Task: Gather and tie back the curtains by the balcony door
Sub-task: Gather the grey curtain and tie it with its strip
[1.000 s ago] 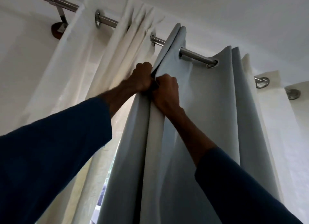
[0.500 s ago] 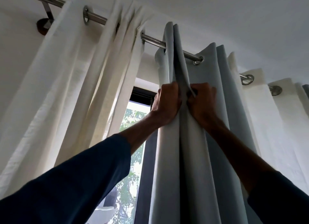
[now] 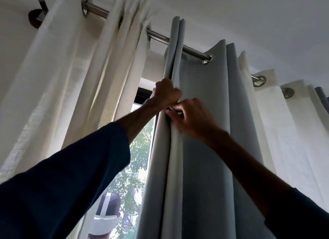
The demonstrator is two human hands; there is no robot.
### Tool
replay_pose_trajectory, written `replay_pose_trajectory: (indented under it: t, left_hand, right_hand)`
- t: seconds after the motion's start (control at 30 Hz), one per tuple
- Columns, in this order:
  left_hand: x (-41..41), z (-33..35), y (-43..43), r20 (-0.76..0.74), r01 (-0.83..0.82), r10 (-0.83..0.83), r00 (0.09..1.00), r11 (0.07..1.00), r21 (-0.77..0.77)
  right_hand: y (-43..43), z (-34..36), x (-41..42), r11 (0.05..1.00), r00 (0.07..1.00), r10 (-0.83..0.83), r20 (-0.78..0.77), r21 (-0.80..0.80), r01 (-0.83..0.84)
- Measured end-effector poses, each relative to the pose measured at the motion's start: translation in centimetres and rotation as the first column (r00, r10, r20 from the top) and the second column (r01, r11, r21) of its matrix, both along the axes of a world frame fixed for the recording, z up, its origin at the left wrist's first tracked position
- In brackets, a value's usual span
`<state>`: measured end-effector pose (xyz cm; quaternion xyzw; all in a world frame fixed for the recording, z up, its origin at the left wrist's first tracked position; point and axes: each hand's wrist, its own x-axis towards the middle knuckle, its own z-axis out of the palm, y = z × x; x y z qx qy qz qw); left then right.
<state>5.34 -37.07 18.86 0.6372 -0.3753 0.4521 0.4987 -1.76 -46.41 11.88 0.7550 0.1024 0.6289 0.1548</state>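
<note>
Window-side, both hands (left hand (image 3: 164,94), right hand (image 3: 191,119)) clutch grey curtain (image 3: 204,149)

A home room: eyelet curtains (image 3: 204,114) on a metal rod (image 3: 192,50) before a tree-facing window (image 3: 140,149)

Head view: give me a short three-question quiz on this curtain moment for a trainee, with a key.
1. True or false: the left hand and the right hand both grip folds of the grey curtain.
2. What shows through the gap between the white curtain and the grey one? A) leafy trees B) a brick wall C) a closed shutter
3. Fill in: both curtains hang from a metal ___.
Key: 1 true; 2 A; 3 rod.
</note>
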Motion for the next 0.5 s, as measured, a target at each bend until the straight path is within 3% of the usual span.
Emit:
replay_pose_trajectory:
  t: [0.07,0.1,0.2,0.27,0.4,0.5]
  left_hand:
    - [0.7,-0.1,0.0,0.036,-0.087,0.086,0.996,0.996,0.032]
    - [0.9,-0.2,0.2,0.052,-0.123,0.121,0.991,0.991,0.049]
    - [1.6,-0.4,0.8,0.119,-0.207,0.198,0.973,0.977,0.061]
    - [2.1,-0.4,1.2,0.151,-0.228,0.217,0.964,0.972,0.055]
    - [2.3,-0.5,2.3,0.207,-0.233,0.23,0.951,0.972,-0.01]
    - [1.9,-0.2,2.8,0.255,-0.241,0.257,0.932,0.966,-0.093]
  right_hand:
    - [-1.2,0.8,-1.0,0.996,0.995,0.074,-0.066,0.048,-0.071]
    - [-2.1,1.2,-1.5,0.994,0.997,0.076,-0.029,0.083,-0.073]
    - [-5.3,2.5,-3.2,0.974,0.916,-0.058,0.396,0.225,-0.036]
    - [-7.2,3.4,-3.7,0.936,0.858,-0.105,0.502,0.341,-0.085]
    - [-9.1,5.2,-3.3,0.763,0.95,-0.137,0.282,0.641,-0.08]
    - [-9.0,5.7,-2.3,0.741,0.987,-0.056,0.151,0.668,-0.06]
